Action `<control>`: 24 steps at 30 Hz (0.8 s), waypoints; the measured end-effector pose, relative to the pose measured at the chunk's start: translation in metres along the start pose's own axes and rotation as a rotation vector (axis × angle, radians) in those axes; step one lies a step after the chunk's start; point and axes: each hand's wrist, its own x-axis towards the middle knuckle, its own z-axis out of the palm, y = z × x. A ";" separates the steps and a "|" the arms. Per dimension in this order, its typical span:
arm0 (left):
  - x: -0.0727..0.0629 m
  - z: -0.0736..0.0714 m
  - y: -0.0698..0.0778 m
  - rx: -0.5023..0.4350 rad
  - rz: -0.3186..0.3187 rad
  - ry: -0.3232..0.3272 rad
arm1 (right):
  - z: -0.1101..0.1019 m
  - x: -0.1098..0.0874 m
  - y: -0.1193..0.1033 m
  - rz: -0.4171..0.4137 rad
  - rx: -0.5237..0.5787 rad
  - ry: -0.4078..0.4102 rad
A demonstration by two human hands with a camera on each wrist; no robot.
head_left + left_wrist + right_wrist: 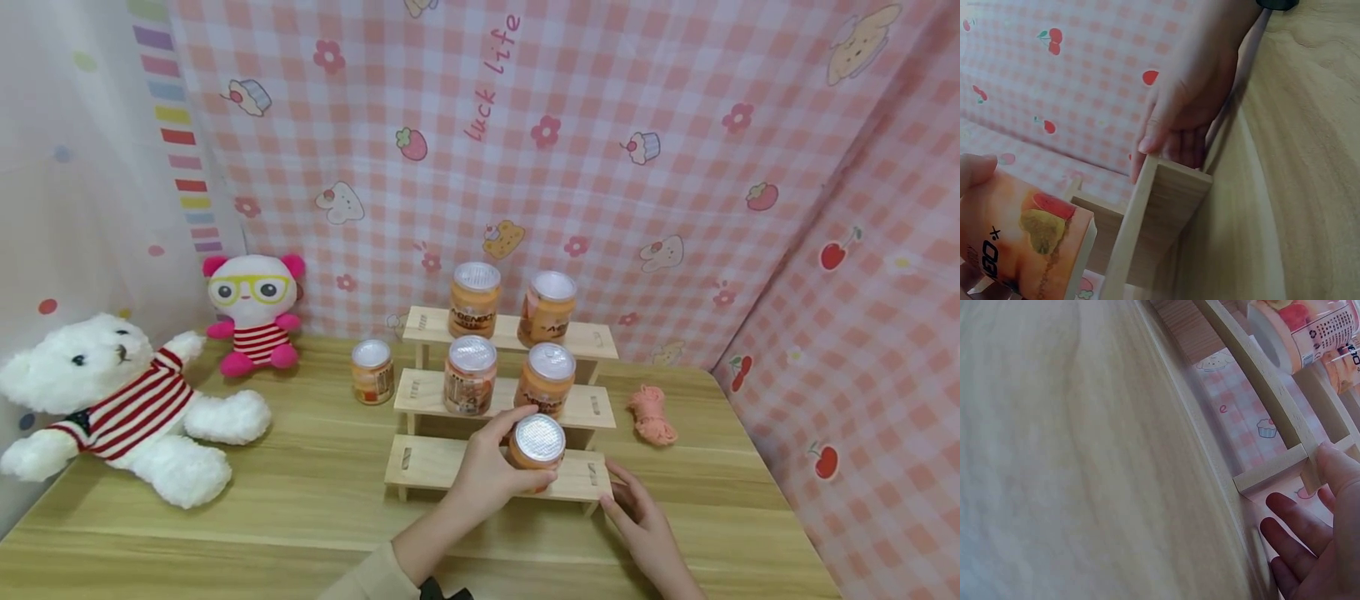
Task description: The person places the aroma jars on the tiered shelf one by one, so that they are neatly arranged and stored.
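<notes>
My left hand (pixel 491 467) grips an orange can (pixel 538 450) with a silver lid, thumb in front and fingers behind. In the left wrist view the held can (pixel 1029 231) shows a fruit picture, and its base is close to the bottom board of a three-step wooden stand (pixel 431 462). With thumb and index finger, my right hand (pixel 641 521) holds the right front corner of that bottom board; its other fingers spread loosely in the right wrist view. Two cans stand on the middle step, a left can (pixel 469 379) and a right can (pixel 546 383).
Two more cans are on the top step, a left can (pixel 474 304) and a right can (pixel 547 312). Left of the stand, another can (pixel 372 375) stands on the wooden table (pixel 315 500). Pink yarn (pixel 652 415) lies at right. A panda plush (pixel 258 312) and white bear (pixel 135 408) sit at left.
</notes>
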 end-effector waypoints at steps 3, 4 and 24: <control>0.000 0.002 -0.003 0.023 0.004 -0.003 | 0.000 0.000 0.000 0.002 0.001 -0.002; 0.000 0.003 -0.003 0.031 0.006 -0.005 | 0.000 -0.001 -0.001 -0.001 0.001 -0.001; -0.004 0.012 -0.012 0.054 0.042 0.022 | 0.001 -0.002 -0.002 -0.035 0.022 -0.003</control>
